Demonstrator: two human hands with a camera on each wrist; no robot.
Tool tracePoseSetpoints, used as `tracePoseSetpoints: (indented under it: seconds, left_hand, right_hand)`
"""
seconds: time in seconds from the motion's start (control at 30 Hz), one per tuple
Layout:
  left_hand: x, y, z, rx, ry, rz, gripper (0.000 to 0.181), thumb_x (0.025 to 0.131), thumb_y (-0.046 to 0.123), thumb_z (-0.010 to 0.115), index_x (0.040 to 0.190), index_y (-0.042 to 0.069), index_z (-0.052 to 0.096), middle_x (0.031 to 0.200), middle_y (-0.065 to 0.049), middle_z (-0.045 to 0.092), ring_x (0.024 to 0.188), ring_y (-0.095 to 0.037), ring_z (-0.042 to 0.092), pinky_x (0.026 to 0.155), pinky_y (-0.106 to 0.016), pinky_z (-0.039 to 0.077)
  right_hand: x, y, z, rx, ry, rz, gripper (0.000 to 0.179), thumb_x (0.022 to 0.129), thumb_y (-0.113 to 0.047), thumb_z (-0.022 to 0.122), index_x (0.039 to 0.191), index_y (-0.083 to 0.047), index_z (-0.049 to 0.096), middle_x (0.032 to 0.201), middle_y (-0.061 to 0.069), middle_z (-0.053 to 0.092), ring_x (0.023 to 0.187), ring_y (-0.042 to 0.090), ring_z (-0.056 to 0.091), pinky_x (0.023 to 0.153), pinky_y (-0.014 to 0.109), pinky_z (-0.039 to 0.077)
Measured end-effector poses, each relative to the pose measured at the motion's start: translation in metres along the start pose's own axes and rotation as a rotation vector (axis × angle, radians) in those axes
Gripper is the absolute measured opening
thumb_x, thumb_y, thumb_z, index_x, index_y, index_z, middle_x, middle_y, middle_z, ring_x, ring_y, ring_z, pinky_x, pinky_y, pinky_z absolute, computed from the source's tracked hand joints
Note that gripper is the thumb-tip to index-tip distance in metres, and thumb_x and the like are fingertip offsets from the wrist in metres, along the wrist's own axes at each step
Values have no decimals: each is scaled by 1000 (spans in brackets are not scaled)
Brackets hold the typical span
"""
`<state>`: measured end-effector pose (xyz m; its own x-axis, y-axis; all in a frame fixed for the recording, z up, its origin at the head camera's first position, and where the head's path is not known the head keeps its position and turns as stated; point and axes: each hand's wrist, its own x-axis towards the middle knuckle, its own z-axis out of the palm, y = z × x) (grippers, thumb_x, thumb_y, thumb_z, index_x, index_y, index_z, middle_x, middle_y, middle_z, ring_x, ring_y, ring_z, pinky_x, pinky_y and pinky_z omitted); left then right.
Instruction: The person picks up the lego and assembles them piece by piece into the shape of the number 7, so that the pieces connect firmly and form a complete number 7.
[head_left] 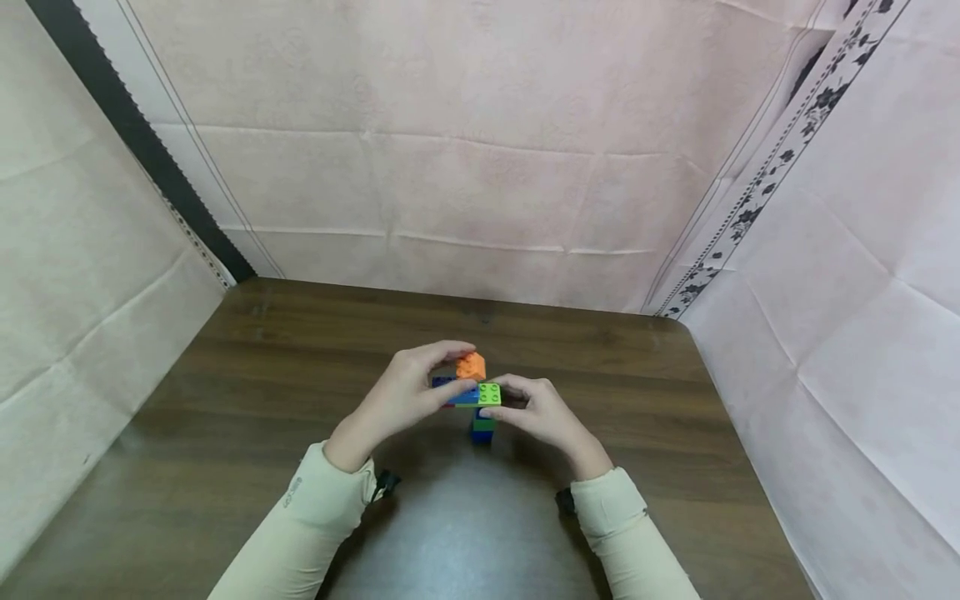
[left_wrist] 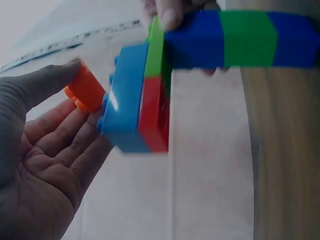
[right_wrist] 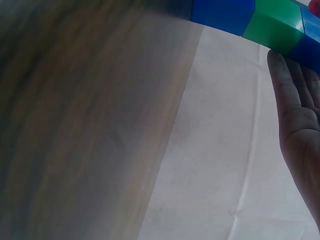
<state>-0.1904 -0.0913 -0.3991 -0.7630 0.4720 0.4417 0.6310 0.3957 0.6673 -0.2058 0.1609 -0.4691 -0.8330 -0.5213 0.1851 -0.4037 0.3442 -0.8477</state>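
A brick tower, its blue and green column (head_left: 482, 426) upright on the table, carries a wider top. On that top are a lime-green brick (head_left: 490, 393), a blue brick (left_wrist: 125, 95) and a red brick (left_wrist: 154, 115) below the blue one. My left hand (head_left: 401, 387) pinches an orange brick (head_left: 471, 367) between thumb and fingers. It sits tilted against the blue brick's studs in the left wrist view. From the right side, my right hand (head_left: 551, 417) grips the tower just under the lime-green brick, thumb in front. In the right wrist view its fingers lie along the column.
The dark wooden table (head_left: 262, 433) spreads around both arms. Pale cloth (head_left: 450, 167) hangs behind its far edge, with more cloth walls at left and right. A black band is worn at each wrist.
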Motion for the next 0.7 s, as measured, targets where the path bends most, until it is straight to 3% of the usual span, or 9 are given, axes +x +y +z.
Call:
tracePoseSetpoints:
  seconds: [0.2,0.3,0.53,0.7]
  left_hand:
    - [4,0,16,66,-49,117,39,88,19,80,125,10,69,118,3,68,104,-9,65,87,-29,56]
    - [6,-1,21,123,-69,147,38,88,20,80,124,9,70,117,2,65,99,-9,64,83,-26,56]
    - [5,-1,26,242,-108,157,36,88,25,80,120,10,72,115,1,64,97,-11,62,83,-28,56]
    - [4,-2,27,234,-90,145,36,88,24,81,120,10,72,116,2,63,96,-10,63,84,-28,56]
  right_hand:
    - [-1,4,-1,26,-4,-57,30,94,-19,74,124,-19,68,112,-5,73,99,14,69,85,32,57]
    - [-1,5,-2,36,-11,-64,31,94,-22,74,125,-22,67,113,-6,72,100,14,69,86,32,57]
    - [-1,5,-4,-7,-21,-109,30,96,-23,72,125,-19,66,114,-4,71,100,14,68,85,32,57]
    - [-2,7,-2,7,-35,-143,36,96,-22,71,130,-22,61,118,-3,68,104,16,68,86,32,57]
